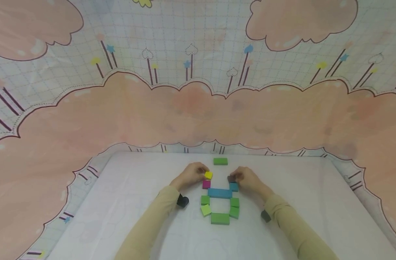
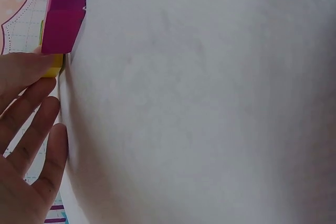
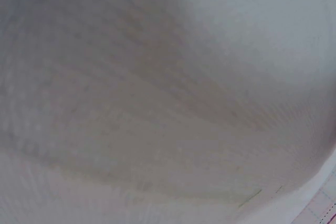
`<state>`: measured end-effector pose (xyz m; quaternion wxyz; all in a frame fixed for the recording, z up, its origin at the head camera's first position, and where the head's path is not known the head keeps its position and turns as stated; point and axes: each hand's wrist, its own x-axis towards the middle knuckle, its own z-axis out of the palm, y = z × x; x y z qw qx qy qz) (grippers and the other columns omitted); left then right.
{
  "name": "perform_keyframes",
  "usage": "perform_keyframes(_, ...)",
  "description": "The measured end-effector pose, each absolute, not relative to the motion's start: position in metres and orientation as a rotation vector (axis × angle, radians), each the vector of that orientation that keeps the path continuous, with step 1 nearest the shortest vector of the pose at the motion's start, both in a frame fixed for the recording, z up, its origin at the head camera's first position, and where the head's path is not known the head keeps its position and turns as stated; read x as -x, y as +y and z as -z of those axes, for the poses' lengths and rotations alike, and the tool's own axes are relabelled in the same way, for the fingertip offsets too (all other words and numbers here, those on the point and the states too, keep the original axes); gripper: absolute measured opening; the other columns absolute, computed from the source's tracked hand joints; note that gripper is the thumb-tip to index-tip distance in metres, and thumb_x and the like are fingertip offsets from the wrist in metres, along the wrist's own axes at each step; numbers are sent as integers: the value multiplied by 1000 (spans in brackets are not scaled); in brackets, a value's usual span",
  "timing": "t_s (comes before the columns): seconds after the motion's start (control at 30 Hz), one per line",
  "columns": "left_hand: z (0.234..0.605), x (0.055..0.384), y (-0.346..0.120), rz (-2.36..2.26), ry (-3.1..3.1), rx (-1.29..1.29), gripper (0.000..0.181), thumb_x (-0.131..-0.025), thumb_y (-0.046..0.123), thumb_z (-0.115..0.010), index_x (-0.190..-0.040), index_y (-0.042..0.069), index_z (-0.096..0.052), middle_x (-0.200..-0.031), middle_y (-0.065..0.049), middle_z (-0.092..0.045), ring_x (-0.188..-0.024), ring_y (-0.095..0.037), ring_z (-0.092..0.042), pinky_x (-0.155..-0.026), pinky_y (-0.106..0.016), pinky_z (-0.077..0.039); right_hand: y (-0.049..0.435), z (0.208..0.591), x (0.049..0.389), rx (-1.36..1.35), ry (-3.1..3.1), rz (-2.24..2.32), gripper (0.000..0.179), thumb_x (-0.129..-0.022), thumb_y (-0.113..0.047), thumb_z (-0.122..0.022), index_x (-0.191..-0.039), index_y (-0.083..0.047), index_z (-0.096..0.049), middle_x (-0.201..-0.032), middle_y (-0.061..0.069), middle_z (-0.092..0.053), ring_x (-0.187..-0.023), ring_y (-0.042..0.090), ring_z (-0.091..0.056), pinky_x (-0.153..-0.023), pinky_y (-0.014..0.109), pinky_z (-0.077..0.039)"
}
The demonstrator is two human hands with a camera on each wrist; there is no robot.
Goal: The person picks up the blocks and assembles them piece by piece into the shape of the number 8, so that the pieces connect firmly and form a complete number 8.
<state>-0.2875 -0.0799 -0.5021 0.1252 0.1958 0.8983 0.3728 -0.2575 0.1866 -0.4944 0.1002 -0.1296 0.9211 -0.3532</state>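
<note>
At the ring's upper left, my left hand (image 1: 192, 174) pinches a yellow block (image 1: 208, 175) just behind a magenta block (image 1: 206, 185). In the left wrist view the thumb and index finger are at the yellow block (image 2: 55, 67), the other fingers spread apart. My right hand (image 1: 248, 179) holds a dark brown block (image 1: 231, 178) between thumb and fingers, right behind a small blue block (image 1: 233, 187). A long blue block (image 1: 220, 193) lies between the two sides. The right wrist view shows only blurred cloth, with the hand out of it.
Nearer me, small green blocks (image 1: 234, 202) and a light green block (image 1: 205, 210) line the sides down to a long green block (image 1: 220, 219). Another long green block (image 1: 220, 161) lies beyond the hands. White cloth (image 1: 120, 216) covers the table; a patterned cloth (image 1: 198, 119) stands behind.
</note>
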Motion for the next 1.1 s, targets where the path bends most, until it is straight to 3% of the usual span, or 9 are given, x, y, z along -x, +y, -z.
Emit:
perform_keyframes(0.5, 502, 286, -87, -1149, 2546, -547, 32, -90, 15, -64, -122, 15, -63, -127, -3, -61, -122, -23, -54, -107, -42, -42, 186, 494, 257, 364, 2730, 1025, 36, -81, 8, -58, -110, -10, -70, -104, 2, -67, -102, 22, -59, -95, 45, -50)
perform_keyframes(1.1, 506, 285, -84, -1185, 2572, -544, 24, -92, 14, -61, -115, 14, -68, -114, -4, -64, -109, -20, -58, -101, -40, -47, 186, 495, 257, 364, 2710, 1061, 37, -81, 8, -56, -110, -10, -69, -104, 1, -68, -104, 22, -60, -98, 46, -49)
